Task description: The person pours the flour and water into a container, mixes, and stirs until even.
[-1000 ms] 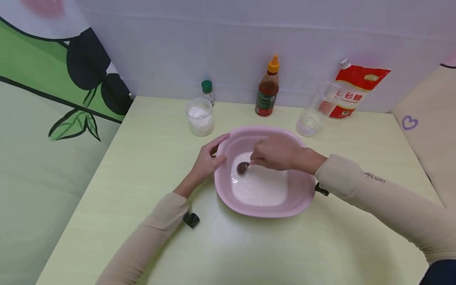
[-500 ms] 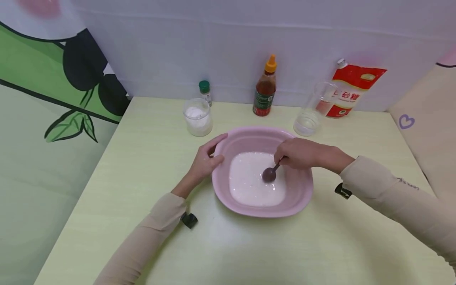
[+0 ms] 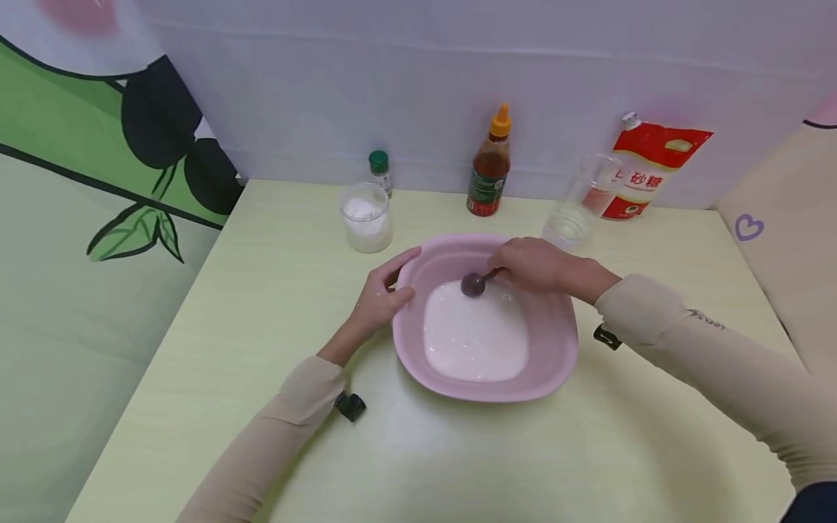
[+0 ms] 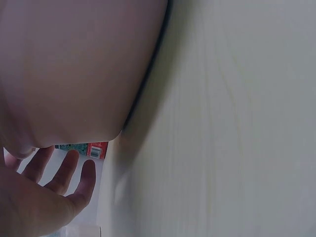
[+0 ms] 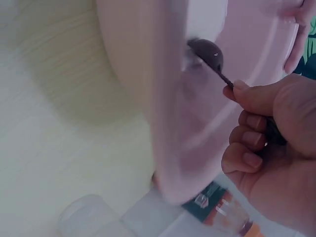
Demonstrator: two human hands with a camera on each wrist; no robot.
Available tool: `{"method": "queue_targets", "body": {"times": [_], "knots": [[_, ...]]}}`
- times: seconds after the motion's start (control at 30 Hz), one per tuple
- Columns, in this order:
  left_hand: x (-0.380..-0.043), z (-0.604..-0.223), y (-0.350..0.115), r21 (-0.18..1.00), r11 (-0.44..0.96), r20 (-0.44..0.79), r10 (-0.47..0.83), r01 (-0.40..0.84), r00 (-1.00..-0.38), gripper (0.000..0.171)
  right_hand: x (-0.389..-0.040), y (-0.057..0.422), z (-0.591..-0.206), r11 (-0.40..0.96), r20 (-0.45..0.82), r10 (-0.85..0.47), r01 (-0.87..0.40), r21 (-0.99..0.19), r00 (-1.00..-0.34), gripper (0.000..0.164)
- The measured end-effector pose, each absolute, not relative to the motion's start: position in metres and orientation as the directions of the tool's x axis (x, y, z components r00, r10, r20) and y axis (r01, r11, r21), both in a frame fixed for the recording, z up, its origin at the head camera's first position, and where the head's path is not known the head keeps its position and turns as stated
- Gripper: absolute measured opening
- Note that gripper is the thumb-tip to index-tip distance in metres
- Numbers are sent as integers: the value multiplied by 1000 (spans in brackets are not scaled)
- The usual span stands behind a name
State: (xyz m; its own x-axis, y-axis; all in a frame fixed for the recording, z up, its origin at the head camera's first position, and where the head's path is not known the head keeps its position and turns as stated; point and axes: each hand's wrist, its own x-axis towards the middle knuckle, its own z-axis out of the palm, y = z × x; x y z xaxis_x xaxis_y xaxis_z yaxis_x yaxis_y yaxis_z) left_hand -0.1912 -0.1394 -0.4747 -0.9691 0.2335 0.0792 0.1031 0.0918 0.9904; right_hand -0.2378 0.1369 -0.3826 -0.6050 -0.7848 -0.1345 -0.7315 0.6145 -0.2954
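- Head view: the left hand [image 3: 379, 294] holds the left rim of a pink basin [image 3: 554, 341] between thumb and fingers; the basin sits on the table [image 3: 261, 312] with white liquid [image 3: 474, 338] inside.
- There, the right hand [image 3: 531, 263] grips a dark spoon [image 3: 474, 285], its bowl at the liquid's far edge.
- Behind stand a jar of white powder [image 3: 366, 226], a green-capped bottle [image 3: 379, 174], a sauce bottle [image 3: 489, 178], a clear cup [image 3: 569, 221] and a red-and-white bag [image 3: 647, 174].
- Left wrist view: bent, parted fingers lie beside the basin's outer wall.
- Right wrist view: thumb and forefinger pinch the spoon's handle, the other fingers curled; whether the bowl touches liquid, I cannot tell.
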Motion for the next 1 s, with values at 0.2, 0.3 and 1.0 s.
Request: {"method": "queue_targets", "body": {"times": [0.2, 0.3, 1.0], "knots": [[-190, -479, -137, 993, 79, 71, 242, 92, -968, 71, -233, 116, -389, 534, -153, -844, -778, -331, -514, 18], [-189, -480, -136, 993, 75, 66, 237, 86, -969, 71, -229, 111, -387, 474, -169, -880, -805, -357, -444, 18], [-189, -481, -136, 993, 76, 73, 222, 92, -972, 70, -233, 100, -390, 581, -258, -814, -723, -374, -520, 19]]}}
